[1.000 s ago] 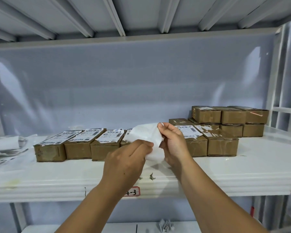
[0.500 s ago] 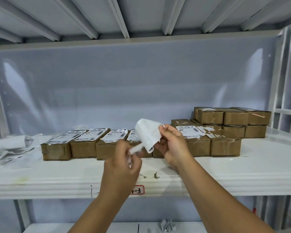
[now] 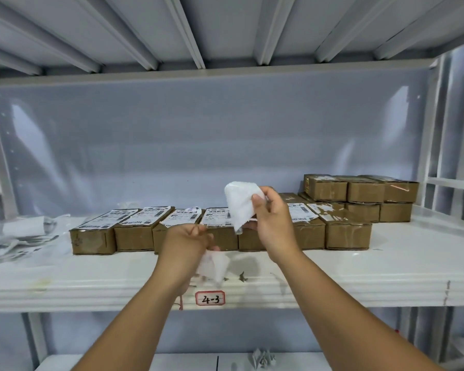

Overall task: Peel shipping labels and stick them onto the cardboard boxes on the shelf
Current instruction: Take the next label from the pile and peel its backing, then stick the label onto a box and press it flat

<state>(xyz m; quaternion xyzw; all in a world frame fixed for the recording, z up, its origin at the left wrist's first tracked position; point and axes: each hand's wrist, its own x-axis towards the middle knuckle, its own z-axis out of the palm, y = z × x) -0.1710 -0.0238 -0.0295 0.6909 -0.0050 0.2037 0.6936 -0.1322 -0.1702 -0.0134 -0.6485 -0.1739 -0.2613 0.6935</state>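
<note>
My right hand (image 3: 272,223) pinches a peeled white shipping label (image 3: 240,203), its blank side toward me, above the middle of the box row. My left hand (image 3: 184,243) sits lower and to the left and grips the translucent backing sheet (image 3: 214,265), which hangs blurred below the fingers. A row of cardboard boxes (image 3: 134,232) stands on the white shelf (image 3: 386,266); several on the left carry printed labels. One box behind the held label (image 3: 251,238) is partly hidden. Further right lies a box with torn label remains (image 3: 346,226).
A two-high stack of brown boxes (image 3: 364,191) stands at the back right. Loose label sheets and backing scraps (image 3: 16,236) lie at the shelf's left end. A tag reading 4-3 (image 3: 210,298) marks the front edge. Crumpled paper (image 3: 263,358) lies on the lower shelf.
The backing has come away from the label: my left hand pulled it down and left, while my right hand lifted the label slightly.
</note>
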